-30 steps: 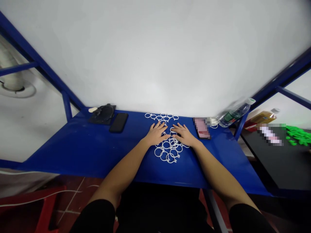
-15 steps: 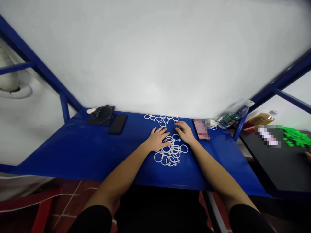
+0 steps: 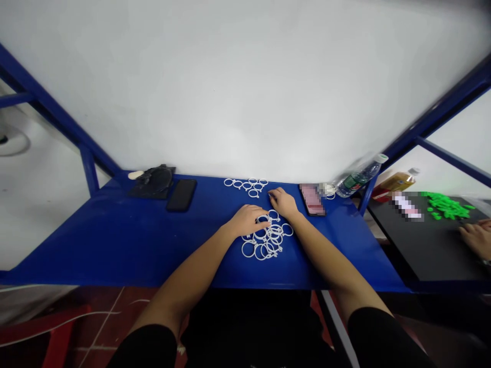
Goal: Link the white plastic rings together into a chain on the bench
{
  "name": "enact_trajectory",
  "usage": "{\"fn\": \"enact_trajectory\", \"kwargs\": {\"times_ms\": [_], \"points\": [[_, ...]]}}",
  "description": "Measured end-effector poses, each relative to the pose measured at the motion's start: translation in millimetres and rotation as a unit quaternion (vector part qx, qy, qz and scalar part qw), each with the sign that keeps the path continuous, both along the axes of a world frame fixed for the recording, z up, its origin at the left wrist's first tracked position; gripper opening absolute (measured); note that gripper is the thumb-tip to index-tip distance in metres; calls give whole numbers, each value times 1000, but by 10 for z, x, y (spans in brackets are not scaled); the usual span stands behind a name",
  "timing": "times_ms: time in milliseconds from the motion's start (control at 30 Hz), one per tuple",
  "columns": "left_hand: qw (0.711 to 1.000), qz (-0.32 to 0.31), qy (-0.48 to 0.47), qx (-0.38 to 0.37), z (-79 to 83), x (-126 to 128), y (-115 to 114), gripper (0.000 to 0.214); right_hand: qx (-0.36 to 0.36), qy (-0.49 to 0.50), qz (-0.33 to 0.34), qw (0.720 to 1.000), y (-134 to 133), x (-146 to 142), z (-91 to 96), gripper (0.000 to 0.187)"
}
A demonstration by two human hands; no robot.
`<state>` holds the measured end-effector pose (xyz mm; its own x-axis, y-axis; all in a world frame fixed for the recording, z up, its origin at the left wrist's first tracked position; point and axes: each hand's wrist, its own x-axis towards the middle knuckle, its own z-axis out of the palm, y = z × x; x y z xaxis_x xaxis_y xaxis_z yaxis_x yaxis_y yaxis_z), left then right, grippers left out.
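Observation:
Thin white plastic rings, each with a small tab, lie in a loose overlapping pile [image 3: 268, 243] on the blue table [image 3: 126, 240]. My left hand [image 3: 245, 221] rests at the pile's upper left, its thumb apart from its fingers, over a white ring [image 3: 261, 232]. Several more rings make a flat group [image 3: 246, 186] near the wall. My right hand [image 3: 284, 203] is between that group and the pile, its fingers curled in. What lies under those fingers is hidden.
A black phone [image 3: 181, 195] and a dark crumpled bag [image 3: 155, 181] lie to the left. On the right are a phone with a lit screen [image 3: 312, 199], a white cable and a water bottle [image 3: 362, 176]. Another person's hand [image 3: 477, 239] is near green pieces [image 3: 447, 204] on a black table.
The rightmost ring of the far group no longer shows, and my right hand has drawn its fingers in. My left hand's fingers are less spread. The view has shifted slightly.

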<state>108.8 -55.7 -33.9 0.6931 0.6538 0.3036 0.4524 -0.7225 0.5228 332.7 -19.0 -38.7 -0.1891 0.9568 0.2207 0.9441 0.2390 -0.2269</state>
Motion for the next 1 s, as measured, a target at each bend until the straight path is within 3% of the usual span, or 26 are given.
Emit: {"fn": "enact_trajectory", "kwargs": {"times_ms": [67, 167, 267, 367, 467, 600, 700, 833, 1000], "points": [[999, 24, -35, 15, -7, 3, 33, 33, -2, -16, 3, 1000, -98, -50, 4, 35], [990, 109, -72, 54, -40, -11, 131, 29, -9, -27, 30, 999, -237, -115, 7, 33], [981, 178, -38, 75, -93, -46, 258, 33, -11, -12, 70, 997, -334, -121, 2, 31], [983, 172, 4, 63, -131, -77, 332, 38, -7, 56, 92, 994, -363, -70, -7, 29], [987, 149, 14, 50, -140, -86, 335, 45, 9, 151, 66, 986, -339, -24, -12, 28], [988, 142, 29, 45, -145, -72, 326, 50, -3, 171, 46, 984, -307, -27, -3, 20], [988, 146, 34, 30, -153, -60, 332, 44, -39, 150, 63, 986, -307, -27, 15, 23], [979, 203, 15, -18, -145, -57, 317, 27, -64, 152, 78, 983, -320, 23, 25, 29], [979, 202, 0, -30, -130, -86, 268, 21, -65, 243, 82, 964, -315, 75, -13, 27]]}}
